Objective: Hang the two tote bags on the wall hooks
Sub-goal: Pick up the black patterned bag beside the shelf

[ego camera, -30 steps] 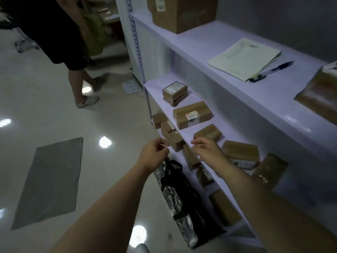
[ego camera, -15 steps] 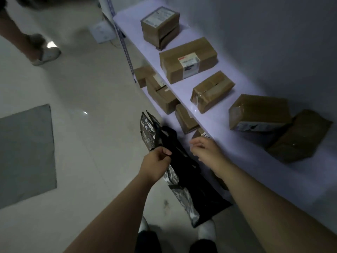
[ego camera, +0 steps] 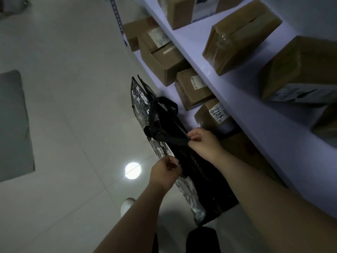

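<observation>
Both hands grip the bags low beside the shelf; nothing is hung yet.

Head view: the right hand [ego camera: 202,141] is closed in a pinch on a black strap [ego camera: 175,138] of the black bag [ego camera: 198,172], and the left hand [ego camera: 165,172] is closed on the top edge of the patterned bag [ego camera: 141,101], which stands just beside the black one, touching it, at the foot of the shelf [ego camera: 228,84] above the floor [ego camera: 73,106]. Both forearms reach forward and down, wrists bent slightly inward toward each other. No hooks are in view, so I judge the task to be at its start: the bags are being gathered by their straps and both have yet to be carried to the hooks and hung. Boxes [ego camera: 238,33] sit on the shelf well clear of the hands.
</observation>
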